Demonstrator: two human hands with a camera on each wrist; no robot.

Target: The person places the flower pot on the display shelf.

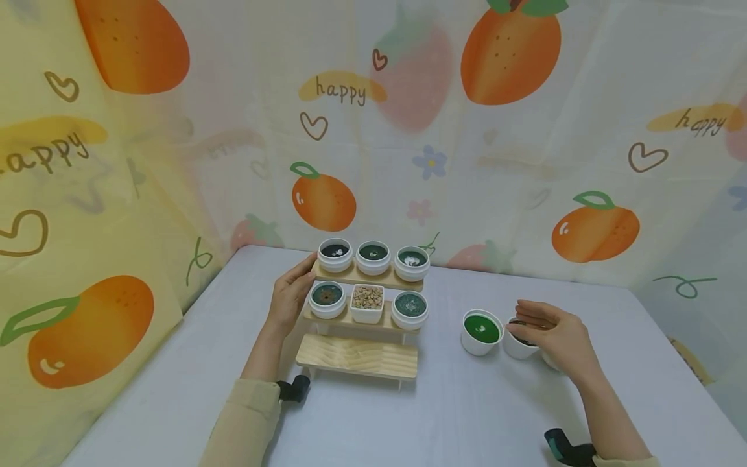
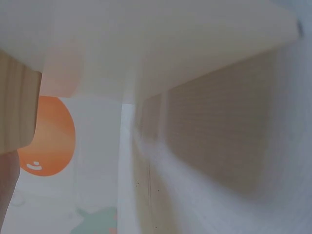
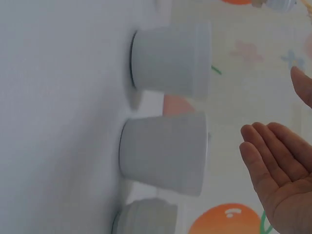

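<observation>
A three-tier wooden stand (image 1: 357, 357) carries small white pots on its upper two tiers; its lowest board is bare. My left hand (image 1: 288, 295) holds the left end of the top board, with the thumb along the near side. In the left wrist view, a finger (image 2: 7, 178) lies against the wooden board end (image 2: 19, 105). To the right, my right hand (image 1: 554, 334) hovers over a row of white cups, its fingers straight and the thumb apart. One cup (image 1: 482, 332) has a bright green top; the middle cup (image 3: 163, 153) and another cup (image 3: 148, 217) are partly covered by the hand in the head view.
On the top tier stand three round dark-topped pots (image 1: 373, 259). The middle tier holds two round pots (image 1: 328, 301) and a square dish (image 1: 367, 308) of light brown bits between them. A fruit-printed curtain (image 1: 397, 162) hangs behind the white table (image 1: 455, 415).
</observation>
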